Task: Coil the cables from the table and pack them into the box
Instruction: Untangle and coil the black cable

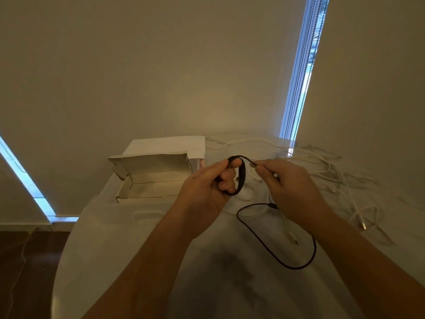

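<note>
A black cable is partly wound into a small coil, which my left hand grips above the white table. My right hand pinches the strand that leaves the top of the coil. The loose tail of the black cable lies in a wide loop on the table under my right forearm. An open white cardboard box stands to the left of my hands, its lid flap up and its inside bare. Several white cables sprawl over the table's right side.
A white wall rises close behind the table. A bright window strip with hanging bead chains stands at the back right. Dark wooden floor shows to the left of the table's rounded edge, with a thin cord lying across it.
</note>
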Action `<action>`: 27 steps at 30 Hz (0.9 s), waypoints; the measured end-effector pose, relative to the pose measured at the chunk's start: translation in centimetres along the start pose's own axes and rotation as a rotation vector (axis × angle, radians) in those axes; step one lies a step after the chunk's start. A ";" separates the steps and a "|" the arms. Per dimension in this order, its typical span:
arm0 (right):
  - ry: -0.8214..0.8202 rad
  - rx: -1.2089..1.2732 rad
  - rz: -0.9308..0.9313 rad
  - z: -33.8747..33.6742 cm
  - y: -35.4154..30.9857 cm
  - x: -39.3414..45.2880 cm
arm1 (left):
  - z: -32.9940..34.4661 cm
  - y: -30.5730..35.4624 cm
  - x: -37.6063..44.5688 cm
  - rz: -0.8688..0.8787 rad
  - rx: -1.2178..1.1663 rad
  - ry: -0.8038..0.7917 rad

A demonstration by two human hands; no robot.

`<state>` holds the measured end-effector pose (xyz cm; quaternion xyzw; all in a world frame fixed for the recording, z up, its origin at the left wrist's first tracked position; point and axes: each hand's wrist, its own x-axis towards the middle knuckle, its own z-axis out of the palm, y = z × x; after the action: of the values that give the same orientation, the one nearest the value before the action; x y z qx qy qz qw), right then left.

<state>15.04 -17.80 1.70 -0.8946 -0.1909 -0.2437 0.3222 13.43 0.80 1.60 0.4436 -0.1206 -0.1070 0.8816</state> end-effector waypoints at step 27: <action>-0.319 -0.133 -0.240 0.1 -4.8 -2.2 | -0.8 -0.6 1.0 0.207 0.155 0.305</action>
<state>10.86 -14.67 2.71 -0.9120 -0.3283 -0.1475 0.1967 14.61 0.78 0.78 0.5066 -0.0383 0.0624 0.8590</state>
